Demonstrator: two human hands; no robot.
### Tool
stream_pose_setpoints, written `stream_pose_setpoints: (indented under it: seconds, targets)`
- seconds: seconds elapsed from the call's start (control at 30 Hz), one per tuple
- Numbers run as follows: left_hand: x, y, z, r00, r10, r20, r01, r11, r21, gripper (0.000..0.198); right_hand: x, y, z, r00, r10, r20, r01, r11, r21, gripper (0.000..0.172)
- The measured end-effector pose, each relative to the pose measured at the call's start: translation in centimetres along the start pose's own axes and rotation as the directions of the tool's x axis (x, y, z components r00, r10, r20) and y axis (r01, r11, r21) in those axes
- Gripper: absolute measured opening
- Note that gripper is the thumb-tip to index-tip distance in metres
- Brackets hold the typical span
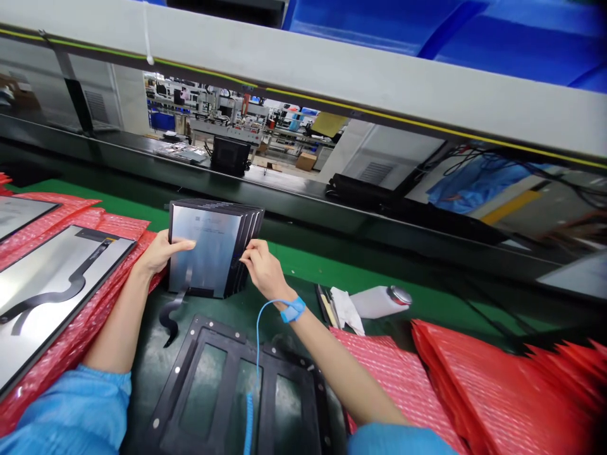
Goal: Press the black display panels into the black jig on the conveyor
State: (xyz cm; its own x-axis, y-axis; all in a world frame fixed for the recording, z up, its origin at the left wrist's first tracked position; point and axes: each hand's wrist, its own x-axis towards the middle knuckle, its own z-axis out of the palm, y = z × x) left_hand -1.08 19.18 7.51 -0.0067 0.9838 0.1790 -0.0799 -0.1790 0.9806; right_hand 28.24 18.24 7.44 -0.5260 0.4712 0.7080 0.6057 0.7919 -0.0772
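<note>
Several flat metal-backed panels [205, 243] stand upright as a stack on the dark mat, with a black ribbon cable [169, 319] trailing from the front one. My left hand [162, 250] grips the stack's left edge, its thumb lying across the front panel. At the stack's right edge is my right hand [260, 268], fingers pinched together; what is between the fingertips is too small to make out. A blue wrist strap [293, 309] with a coiled cord is on my right wrist. Below the stack lies a black frame fixture [229, 373] with rectangular openings.
Larger panels [66, 272] rest on red bubble wrap at the left. To the right lie a white bottle [379, 302], pen-like tools [327, 306], a white tissue [347, 309] and red bubble bags [512, 385]. A dark rail [294, 208] and a white overhead beam [303, 60] cross behind.
</note>
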Motion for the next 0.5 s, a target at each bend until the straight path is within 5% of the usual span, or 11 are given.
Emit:
stream_pose_setpoints:
  seconds: [0.23, 0.5]
  targets:
    - [-0.15, 0.02, -0.14, 1.0, -0.014, 0.016, 0.014, 1.0, -0.026, 0.029, -0.23, 0.84, 1.23, 0.991, 0.029, -0.13, -0.037, 0.998, -0.056, 0.011]
    - [-0.26, -0.16, -0.38, 0.999, -0.044, 0.016, 0.045, 0.998, -0.043, 0.031, 0.55, 0.84, 0.98, 0.996, 0.003, -0.086, -0.008, 0.998, -0.064, 0.012]
